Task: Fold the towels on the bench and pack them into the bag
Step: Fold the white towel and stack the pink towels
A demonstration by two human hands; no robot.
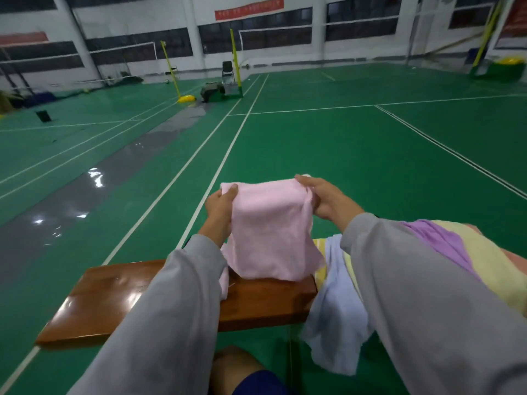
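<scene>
I hold a pink towel [269, 229] up above the wooden bench [114, 297]. My left hand [221, 202] pinches its top left corner and my right hand [325, 196] grips its top right corner. The towel hangs doubled, its lower edge resting on the bench top. A pale blue towel [336, 317] droops over the bench's right end toward the floor. To the right lies a striped towel [467, 252] in purple, yellow and pink, partly hidden by my right sleeve. No bag is in view close by.
Green court floor [342, 155] with white lines stretches ahead. My bare knee [236, 369] shows at the bottom edge. Far off stand yellow net posts [171, 69], a chair [227, 72] and a dark bag [211, 92].
</scene>
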